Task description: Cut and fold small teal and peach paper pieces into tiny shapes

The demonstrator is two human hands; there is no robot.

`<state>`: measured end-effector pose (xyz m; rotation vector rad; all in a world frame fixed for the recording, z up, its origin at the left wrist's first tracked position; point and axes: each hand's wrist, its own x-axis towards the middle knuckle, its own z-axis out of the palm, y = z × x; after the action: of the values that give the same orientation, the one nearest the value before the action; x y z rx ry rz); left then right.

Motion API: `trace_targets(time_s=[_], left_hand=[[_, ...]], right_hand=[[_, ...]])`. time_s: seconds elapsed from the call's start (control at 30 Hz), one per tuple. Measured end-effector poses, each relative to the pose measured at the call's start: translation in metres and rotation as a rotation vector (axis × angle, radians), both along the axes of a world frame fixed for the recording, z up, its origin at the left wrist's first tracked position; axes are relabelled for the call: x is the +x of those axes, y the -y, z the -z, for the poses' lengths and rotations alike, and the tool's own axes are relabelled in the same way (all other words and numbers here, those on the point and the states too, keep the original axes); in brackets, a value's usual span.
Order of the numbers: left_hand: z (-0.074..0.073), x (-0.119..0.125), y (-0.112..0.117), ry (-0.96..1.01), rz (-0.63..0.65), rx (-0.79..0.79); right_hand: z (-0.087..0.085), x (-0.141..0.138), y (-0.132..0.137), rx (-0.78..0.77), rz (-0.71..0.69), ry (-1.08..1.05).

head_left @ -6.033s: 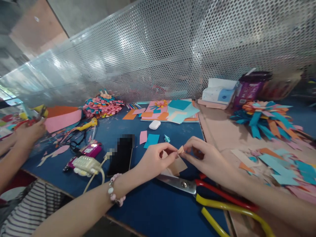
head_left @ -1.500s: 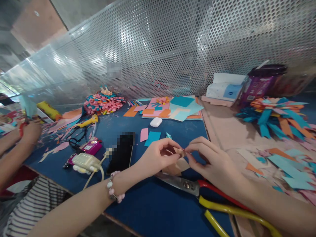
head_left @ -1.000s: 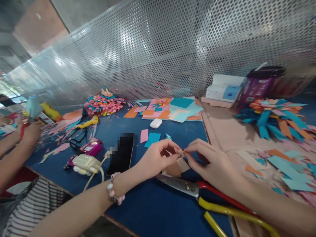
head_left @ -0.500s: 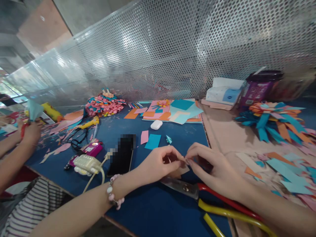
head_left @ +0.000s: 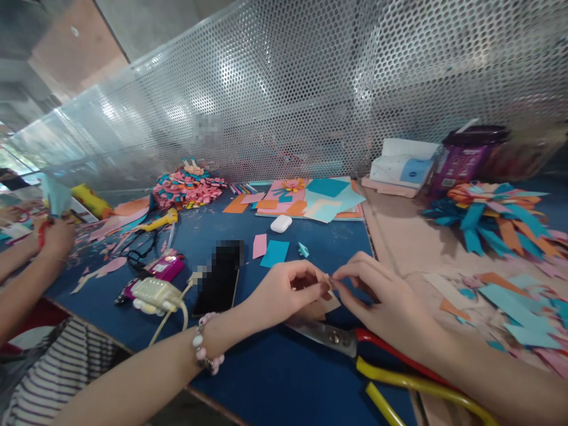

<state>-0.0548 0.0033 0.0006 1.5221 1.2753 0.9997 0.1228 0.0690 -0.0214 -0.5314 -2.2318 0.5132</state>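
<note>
My left hand [head_left: 295, 296], wearing a beaded bracelet, is closed in a pinch on a small cream paper piece [head_left: 327, 303]. The fingertips of my right hand [head_left: 377, 293] pinch at the upper edge of that paper, touching or nearly touching the left fingertips. Just what lies between the right fingers is too small to make out. Beneath both hands, large scissors [head_left: 323, 336] lie on the blue table, their red and yellow handles partly covered by my right forearm. Beyond the hands are a small folded light-blue paper [head_left: 303, 249], a blue paper square [head_left: 275, 254] and a pink one [head_left: 260, 246].
A phone [head_left: 220, 284], a cable with a pale charger [head_left: 157, 294] and a white earbud case [head_left: 281, 223] lie nearby. Paper scraps [head_left: 510, 307] and a paper-strip flower [head_left: 497, 216] sit right. At left, another person's hand [head_left: 57, 239] holds red-handled scissors.
My right hand has shifted slightly up and left, its fingers straighter. The cream paper shows a little more below the left fingers. The co-worker's light-blue paper has moved slightly left.
</note>
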Motion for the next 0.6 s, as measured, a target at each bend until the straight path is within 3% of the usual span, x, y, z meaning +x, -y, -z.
trace_targets(time_s=[0.6], left_hand=[[0.0003,0.0009,0.0031,-0.247,-0.027,0.05]], right_hand=[[0.0024,0.0,-0.0011,0.081,0.0,0.01]])
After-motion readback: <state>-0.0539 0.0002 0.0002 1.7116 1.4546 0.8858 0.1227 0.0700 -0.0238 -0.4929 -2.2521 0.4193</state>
